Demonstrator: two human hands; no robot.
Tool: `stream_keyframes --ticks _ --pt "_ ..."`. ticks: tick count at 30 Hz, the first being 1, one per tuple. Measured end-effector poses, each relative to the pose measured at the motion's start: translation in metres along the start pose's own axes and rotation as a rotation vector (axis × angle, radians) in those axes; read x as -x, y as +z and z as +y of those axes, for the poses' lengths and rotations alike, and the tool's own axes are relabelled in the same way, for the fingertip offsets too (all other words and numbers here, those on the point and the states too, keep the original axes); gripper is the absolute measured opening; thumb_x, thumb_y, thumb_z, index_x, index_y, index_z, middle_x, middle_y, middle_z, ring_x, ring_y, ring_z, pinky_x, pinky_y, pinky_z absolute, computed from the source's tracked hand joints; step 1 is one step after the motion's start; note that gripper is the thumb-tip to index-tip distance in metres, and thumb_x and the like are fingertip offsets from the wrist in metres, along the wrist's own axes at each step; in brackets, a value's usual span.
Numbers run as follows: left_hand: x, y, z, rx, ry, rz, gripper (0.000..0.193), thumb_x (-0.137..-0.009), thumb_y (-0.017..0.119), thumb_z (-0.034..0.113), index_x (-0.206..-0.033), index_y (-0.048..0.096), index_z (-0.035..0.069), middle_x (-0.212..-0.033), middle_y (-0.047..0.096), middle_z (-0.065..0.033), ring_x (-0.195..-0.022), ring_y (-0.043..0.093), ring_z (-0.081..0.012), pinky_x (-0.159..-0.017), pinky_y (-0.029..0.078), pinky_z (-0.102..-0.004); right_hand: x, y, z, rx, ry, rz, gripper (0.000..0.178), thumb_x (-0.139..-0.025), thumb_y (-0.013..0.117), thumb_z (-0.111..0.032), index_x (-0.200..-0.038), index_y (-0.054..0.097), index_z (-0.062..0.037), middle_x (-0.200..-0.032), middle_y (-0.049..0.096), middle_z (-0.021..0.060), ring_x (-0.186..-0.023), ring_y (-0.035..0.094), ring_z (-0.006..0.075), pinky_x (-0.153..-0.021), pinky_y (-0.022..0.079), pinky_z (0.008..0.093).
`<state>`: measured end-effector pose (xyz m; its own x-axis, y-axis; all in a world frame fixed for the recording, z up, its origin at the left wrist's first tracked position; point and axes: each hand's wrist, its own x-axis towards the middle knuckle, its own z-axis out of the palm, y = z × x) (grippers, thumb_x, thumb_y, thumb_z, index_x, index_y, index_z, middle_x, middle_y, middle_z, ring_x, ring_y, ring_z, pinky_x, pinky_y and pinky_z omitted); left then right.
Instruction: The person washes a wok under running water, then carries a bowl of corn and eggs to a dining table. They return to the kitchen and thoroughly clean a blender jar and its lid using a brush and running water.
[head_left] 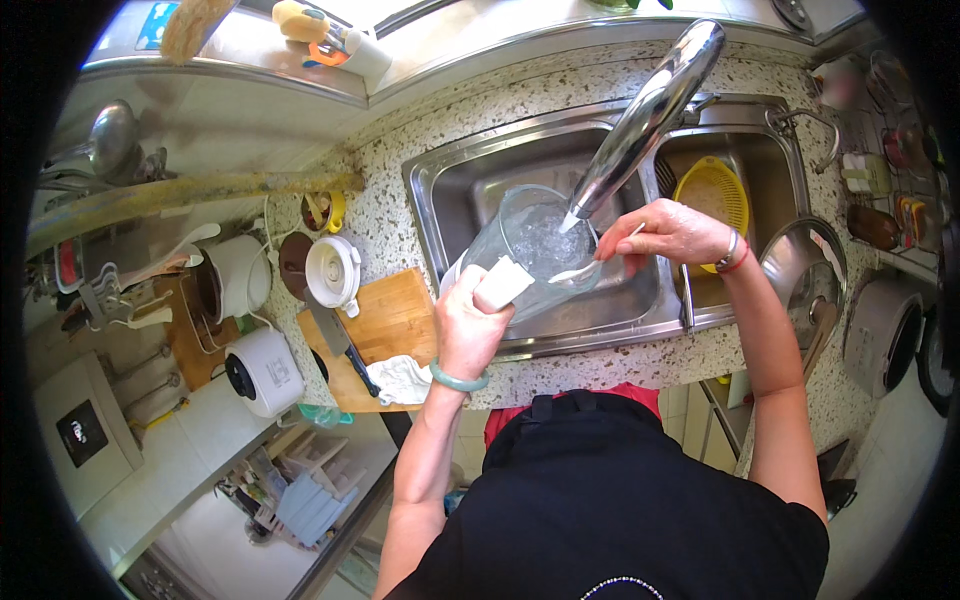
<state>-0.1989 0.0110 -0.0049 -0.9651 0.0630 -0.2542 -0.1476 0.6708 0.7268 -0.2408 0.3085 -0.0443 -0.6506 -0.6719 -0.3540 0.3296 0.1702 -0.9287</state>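
So the nearest bit was the left hand [470,325], which was curled tight round the white handle [502,285] of a clear jug [530,235]. The jug's body sat ahead of that grip and off to the right, over the left basin [465,195], with its mouth right under the faucet [645,110]. Its long axis looked like it ran mostly down and away from the camera, though I couldn't tell the exact tilt.

The right hand [680,235] was a little farther out, just beside the jug's right rim, with its fingers pinched on a small pale spoon [575,273]. That spoon slanted down and left from the fingers, bowl end at the jug's near-right edge; couldn't tell if it was inside or just over the rim. Left hand was the one with the actual hold on the jug.

Container-wise: the jug had churning, bubbly water in it. The right basin [775,160] held a yellow colander [735,190], contents unclear. Way back on the window ledge, a white cup [370,60] had something orange beside it or in it, too blurry to say.
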Motion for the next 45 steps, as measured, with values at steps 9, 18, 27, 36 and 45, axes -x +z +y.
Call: stream_keyframes --ticks 9,18,27,36,45 --pt "-0.001 -0.012 0.01 0.002 0.02 -0.019 0.02 -0.067 0.068 0.003 -0.08 0.054 0.001 -0.07 0.06 -0.0139 -0.066 0.061 -0.0245 -0.063 0.048 -0.0335 -0.051 0.004 0.057 -0.004 -0.327 0.618 0.032 -0.102 0.047 -0.026 -0.101 0.067 -0.0014 -0.096 0.069 0.0038 -0.08 0.064 0.0119 -0.081 0.052 0.0277" --pt "-0.003 -0.017 0.037 -0.146 -0.068 -0.162 0.018 -0.069 0.067 0.004 -0.086 0.061 -0.001 -0.077 0.066 -0.0134 -0.073 0.065 -0.0168 -0.068 0.05 -0.0312 -0.071 0.005 0.04 -0.826 -0.493 0.89 0.038 -0.101 0.048 -0.04 -0.094 0.058 -0.0042 -0.065 0.036 -0.0034 -0.057 0.038 0.0078 -0.062 0.045 0.0275" --pt "-0.012 -0.029 0.051 -0.311 -0.071 -0.292 0.019 -0.07 0.066 0.011 -0.086 0.06 0.001 -0.081 0.066 -0.0227 -0.082 0.065 -0.0401 -0.072 0.052 -0.042 -0.111 0.069 0.086 0.203 -0.147 0.5 0.04 -0.076 0.08 -0.031 -0.105 0.064 -0.0079 -0.087 0.063 0.0079 -0.087 0.063 0.0205 -0.079 0.05 0.034" --pt "-0.024 -0.032 0.042 -0.311 0.116 -0.346 0.021 -0.069 0.065 0.008 -0.087 0.061 -0.001 -0.079 0.065 -0.0171 -0.076 0.066 -0.0238 -0.071 0.05 -0.0334 -0.143 0.069 0.108 0.152 -0.365 0.518 0.039 -0.089 0.061 -0.043 -0.091 0.064 -0.0045 -0.077 0.062 0.021 -0.074 0.061 0.0395 -0.065 0.048 0.0428" --pt "-0.027 -0.026 0.043 -0.349 0.098 -0.42 0.021 -0.069 0.063 0.009 -0.088 0.064 0.001 -0.082 0.062 -0.0158 -0.076 0.064 -0.032 -0.072 0.051 -0.0382 -0.136 0.07 0.118 0.469 -0.449 0.552 0.023 -0.087 0.059 -0.021 -0.11 0.062 -0.0161 -0.085 0.065 0.0172 -0.078 0.063 0.0379 -0.064 0.051 0.0467"
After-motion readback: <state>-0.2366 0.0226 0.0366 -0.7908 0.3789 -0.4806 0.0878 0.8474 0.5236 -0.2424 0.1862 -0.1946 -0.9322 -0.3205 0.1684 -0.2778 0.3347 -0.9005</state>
